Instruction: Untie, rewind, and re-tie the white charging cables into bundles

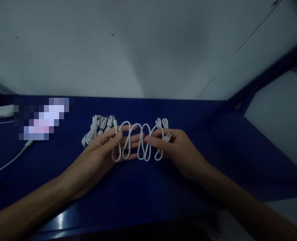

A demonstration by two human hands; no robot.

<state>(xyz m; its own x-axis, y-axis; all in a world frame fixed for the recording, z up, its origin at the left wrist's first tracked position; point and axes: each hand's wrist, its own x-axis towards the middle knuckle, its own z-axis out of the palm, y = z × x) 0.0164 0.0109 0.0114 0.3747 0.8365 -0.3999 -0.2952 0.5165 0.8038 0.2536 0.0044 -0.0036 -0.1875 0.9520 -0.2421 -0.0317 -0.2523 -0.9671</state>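
Observation:
A white USB cable (pixel 138 142) hangs in several loops between my two hands above a dark blue table (pixel 143 194). My left hand (pixel 105 147) has its fingers stretched out with the cable's left loops draped over the fingertips. My right hand (pixel 175 144) pinches the cable's right end, and its USB plug (pixel 168 136) shows at the thumb. Behind my left hand lies a pile of bundled white cables (pixel 98 129). Another small bundled cable (pixel 162 123) lies behind my right hand.
A white oval device (pixel 1 111) sits at the far left with a thin white cord (pixel 10 160) trailing across the table. A blurred patch (pixel 43 118) lies beside it. A white wall rises behind the table, which ends at the right.

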